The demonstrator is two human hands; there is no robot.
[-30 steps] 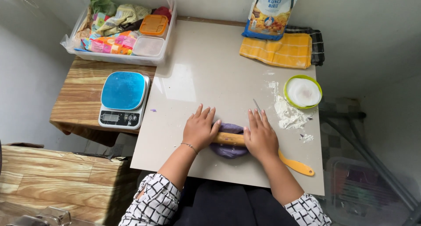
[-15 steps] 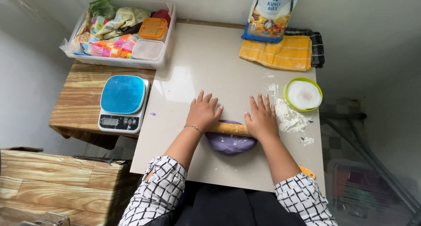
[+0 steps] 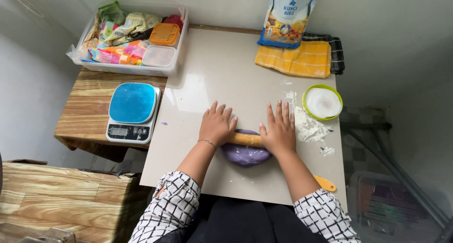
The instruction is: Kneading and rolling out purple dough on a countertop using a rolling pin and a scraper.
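Note:
A flat piece of purple dough [image 3: 245, 155] lies on the pale worktop [image 3: 222, 78], near its front edge. A wooden rolling pin [image 3: 246, 139] rests across the dough. My left hand [image 3: 216, 126] presses flat on the pin's left end, fingers spread. My right hand [image 3: 279, 131] presses flat on the pin's right end in the same way. Both palms cover the pin's ends, so only its middle shows.
Loose flour [image 3: 307, 126] and a green-rimmed bowl of flour [image 3: 322, 102] sit right of my hands. An orange handle [image 3: 325, 183] lies by my right forearm. A blue kitchen scale [image 3: 132, 112], a clear bin of packets [image 3: 130, 40], a flour bag [image 3: 288, 16] and yellow cloth [image 3: 295, 59] stand farther back.
The pin and both hands have rolled away from me across the dough, which now shows flattened on the near side of the pin. The orange handle stays put.

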